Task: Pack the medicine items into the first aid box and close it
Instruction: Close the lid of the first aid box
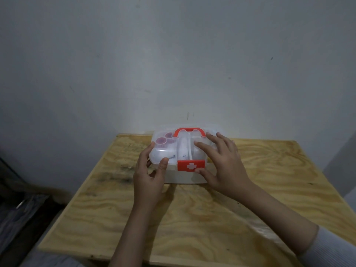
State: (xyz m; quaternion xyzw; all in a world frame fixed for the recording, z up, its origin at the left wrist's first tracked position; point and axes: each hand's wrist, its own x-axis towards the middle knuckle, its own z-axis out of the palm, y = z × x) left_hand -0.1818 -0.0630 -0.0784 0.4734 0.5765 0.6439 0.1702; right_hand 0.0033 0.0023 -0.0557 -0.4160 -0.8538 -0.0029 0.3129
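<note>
Grip, two hands: left hand (149, 175) curled round the near-left corner of one first aid box (181, 151), thumb on its clear lid (165, 151); right hand (221, 160) spread flat, fingers pressing the lid's right half, thumb beside one red latch (191, 165) bearing a white cross. Between the hands, one red handle (189, 132); two reddish round items (163, 139) visible through the lid. Beneath: one plywood table (192, 218). Beyond: grey-white wall (173, 54).

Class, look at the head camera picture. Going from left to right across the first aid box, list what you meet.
Left hand → purple cups under the clear lid → red latch with white cross → right hand.
</note>
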